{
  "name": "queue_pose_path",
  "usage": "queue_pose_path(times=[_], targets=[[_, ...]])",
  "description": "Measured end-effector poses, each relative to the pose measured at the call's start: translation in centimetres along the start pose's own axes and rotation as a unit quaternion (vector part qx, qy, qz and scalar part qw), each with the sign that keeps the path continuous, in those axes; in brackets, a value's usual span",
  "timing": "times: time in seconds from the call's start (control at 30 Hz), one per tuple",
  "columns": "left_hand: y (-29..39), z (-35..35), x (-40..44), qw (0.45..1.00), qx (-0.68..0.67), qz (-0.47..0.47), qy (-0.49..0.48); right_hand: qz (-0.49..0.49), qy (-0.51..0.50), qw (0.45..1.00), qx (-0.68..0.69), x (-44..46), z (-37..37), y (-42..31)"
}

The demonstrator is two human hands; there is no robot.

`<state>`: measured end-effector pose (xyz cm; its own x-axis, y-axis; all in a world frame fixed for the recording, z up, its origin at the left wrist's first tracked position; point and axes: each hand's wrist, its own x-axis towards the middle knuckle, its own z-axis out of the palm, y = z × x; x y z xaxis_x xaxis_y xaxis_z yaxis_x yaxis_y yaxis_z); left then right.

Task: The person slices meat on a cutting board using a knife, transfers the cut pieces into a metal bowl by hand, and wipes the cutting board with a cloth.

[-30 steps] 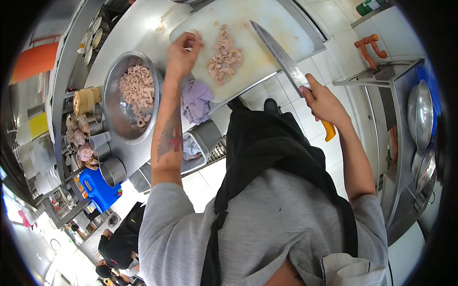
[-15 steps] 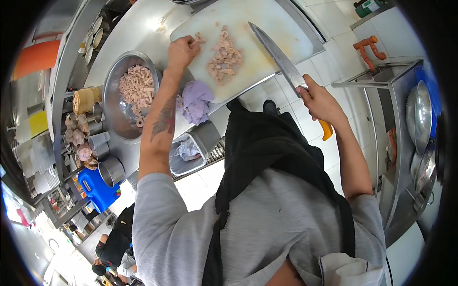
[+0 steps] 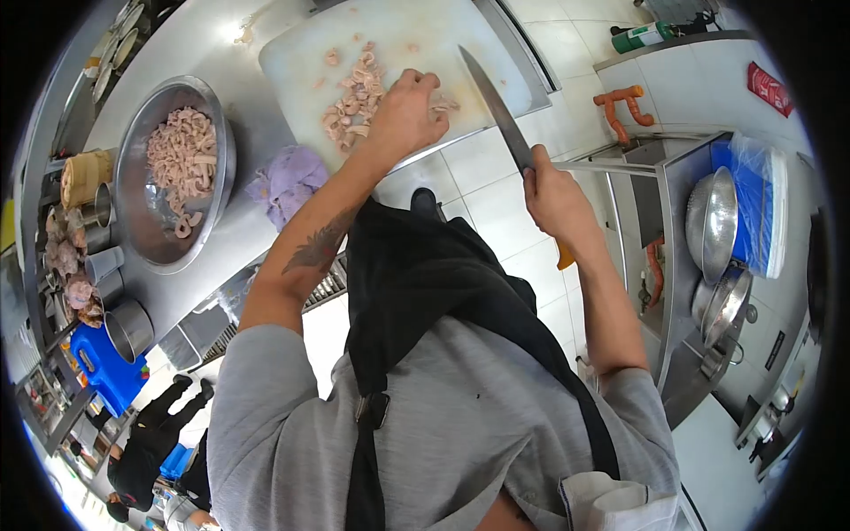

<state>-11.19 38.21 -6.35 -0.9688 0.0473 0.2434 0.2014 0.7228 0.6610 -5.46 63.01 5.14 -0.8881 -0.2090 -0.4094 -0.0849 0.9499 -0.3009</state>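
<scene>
My left hand (image 3: 409, 115) is closed over the white cutting board (image 3: 292, 53), its fingers and thumb around a strip of pale meat (image 3: 444, 104) that pokes out at the right. Close by on the board lies a pile of chopped, curled pale-pink meat (image 3: 356, 93), with a few stray bits around it. My right hand (image 3: 560, 202) grips the yellow handle of a large kitchen knife (image 3: 498, 106). Its blade points up and away, beyond the board's right-hand edge. A steel bowl (image 3: 150, 237) to the left holds more cut meat pieces.
A crumpled purple cloth (image 3: 297, 181) lies on the steel counter (image 3: 235, 97) between bowl and board. Steel pots (image 3: 128, 329) and a blue jug (image 3: 106, 367) stand at the left. On the right are a metal rack with steel bowls (image 3: 711, 226) and an orange pipe (image 3: 620, 113). Other people are at lower left.
My left hand has moved from the far left of the pile to its right side on the board. The knife stays in my right hand. The whole view has shifted leftward.
</scene>
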Motion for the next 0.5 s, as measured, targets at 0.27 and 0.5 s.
queue_pose_path(times=[0.27,0.5], targets=[[-2.2,0.6,0.2,0.995,0.011,0.073,-0.069,-0.026,-0.112,0.992,-0.053,-3.5,-2.9,-3.0],[-2.5,-0.2,0.6,0.989,0.037,0.105,-0.102,-0.080,-0.028,0.994,0.069,7.2,6.0,-2.5]])
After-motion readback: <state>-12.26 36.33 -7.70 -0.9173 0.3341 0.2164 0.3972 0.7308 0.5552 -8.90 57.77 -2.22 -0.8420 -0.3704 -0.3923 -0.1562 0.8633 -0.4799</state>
